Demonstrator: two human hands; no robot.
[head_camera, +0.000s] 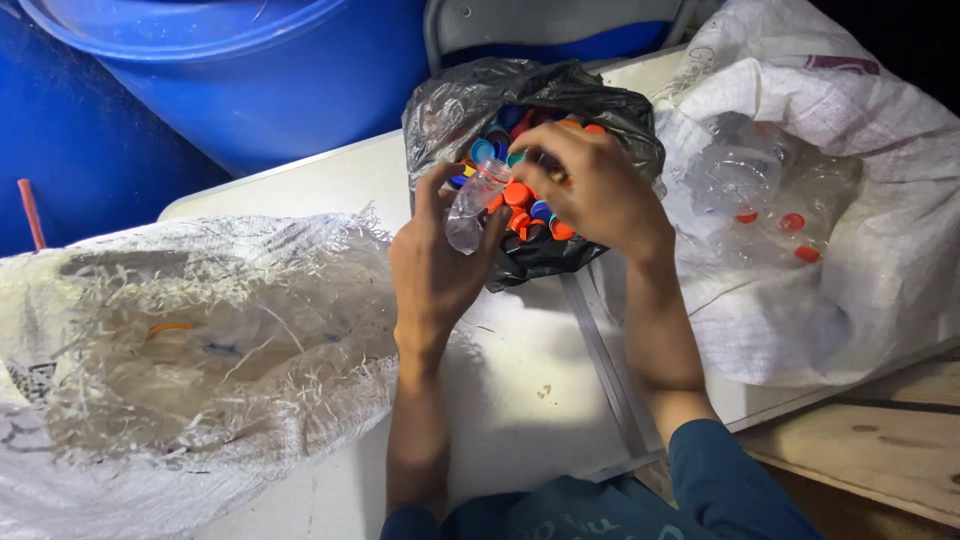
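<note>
My left hand (436, 262) grips a small clear plastic bottle (471, 204), tilted with its neck toward the upper right. My right hand (592, 190) is at the bottle's neck with the fingers curled, right over a black plastic bag (455, 105). The bag stands open on the white table (520, 380) and is full of several coloured bottle caps (522, 205), orange, blue and teal. Whether a cap sits between my right fingers is hidden.
A white woven sack (850, 260) at the right holds clear bottles (740, 175) with orange caps. A frayed woven sack (200, 330) lies at the left. Blue barrels (260, 80) stand behind the table. A wooden plank (880, 450) is at the lower right.
</note>
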